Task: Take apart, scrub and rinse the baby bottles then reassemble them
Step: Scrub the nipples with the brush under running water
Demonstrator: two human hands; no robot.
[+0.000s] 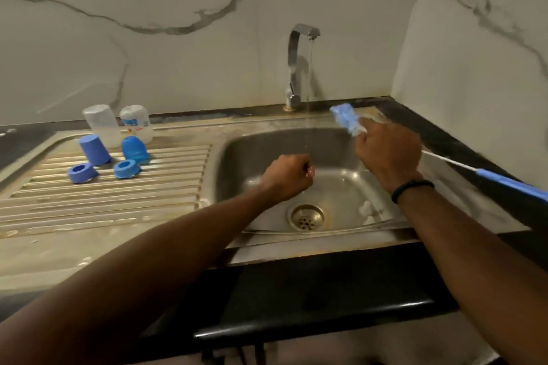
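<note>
Bottles [117, 124], caps [95, 149] and rings [81, 172] sat apart at nine o'clock; reassembly remained. Our right hand [387, 154] grasped the brush [345, 118]; our left hand [289, 176] was clenched under the stream.

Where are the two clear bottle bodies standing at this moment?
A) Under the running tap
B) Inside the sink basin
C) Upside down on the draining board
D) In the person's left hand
C: both bottle bodies stand inverted at the back of the draining board, behind the blue caps and rings.

marble wall [207, 68], black counter [326, 290], wristband [410, 189]
</note>
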